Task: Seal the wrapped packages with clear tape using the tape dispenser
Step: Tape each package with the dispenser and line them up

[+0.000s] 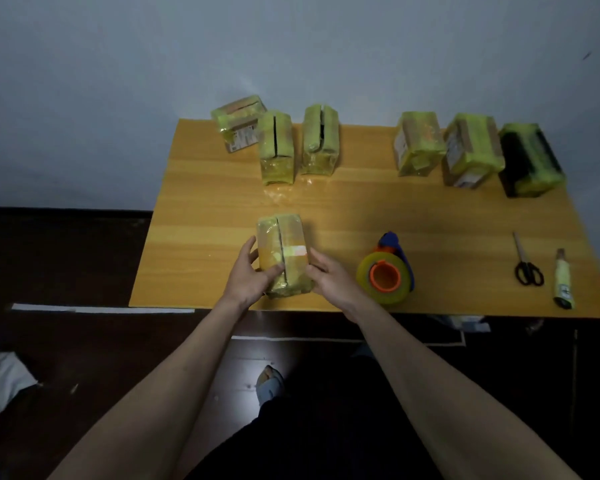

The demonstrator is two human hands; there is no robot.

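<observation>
Head view: yellow-green film-wrapped rectangular package [282, 252] near table front edge, long axis running away, clasped between left hand [249, 271] and right hand [328, 273]. Orange-cored clear tape dispenser [386, 276] just right; right hand nearer.

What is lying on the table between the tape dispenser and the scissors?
Nothing. In the head view, the table is bare wood between the tape dispenser and the scissors. The yellow-handled tool lies beyond the scissors, further right.
</observation>
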